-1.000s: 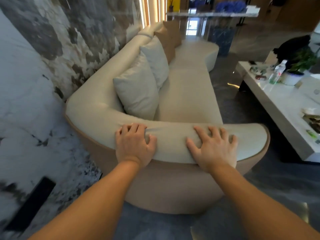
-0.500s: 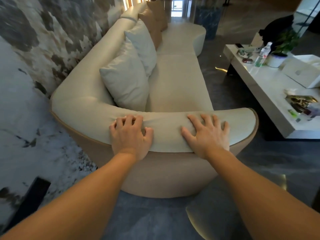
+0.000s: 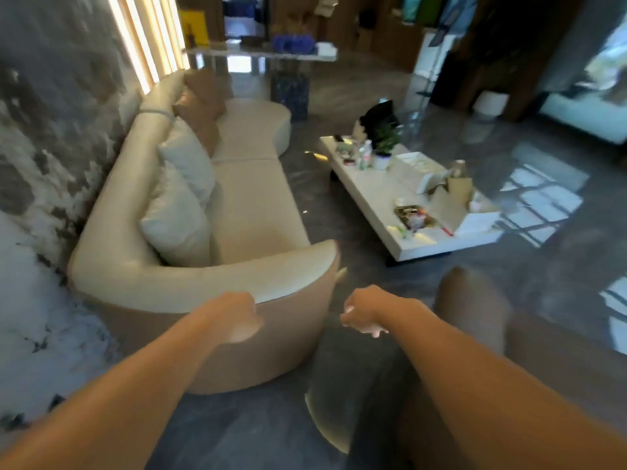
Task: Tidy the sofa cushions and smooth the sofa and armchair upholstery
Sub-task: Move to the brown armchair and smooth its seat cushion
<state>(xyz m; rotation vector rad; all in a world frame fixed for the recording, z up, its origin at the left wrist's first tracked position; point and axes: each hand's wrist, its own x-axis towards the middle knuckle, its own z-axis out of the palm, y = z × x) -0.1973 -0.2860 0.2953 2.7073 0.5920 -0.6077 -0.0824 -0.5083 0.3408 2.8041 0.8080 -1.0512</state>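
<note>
A long cream sofa (image 3: 251, 198) runs along the marbled wall, with its curved armrest (image 3: 210, 276) nearest to me. Two cream cushions (image 3: 176, 212) lean against its back, and brown cushions (image 3: 200, 106) stand farther along. My left hand (image 3: 237, 320) hangs curled in a loose fist just below the armrest's outer edge, off the fabric. My right hand (image 3: 363, 317) is also curled, in the air to the right of the sofa's end, holding nothing. The rounded brown back of an armchair (image 3: 471, 307) shows at the lower right, partly behind my right arm.
A low white coffee table (image 3: 400, 205) stands right of the sofa, carrying a potted plant, a bottle, boxes and clutter. Glossy grey floor lies between them. A console table (image 3: 264, 56) is at the far end. The marbled wall (image 3: 37, 164) borders the sofa's left.
Both hands have lifted off the armrest and pulled back, their fingers curling shut. The view has swung up and to the right, bringing the coffee table and armchair into sight.
</note>
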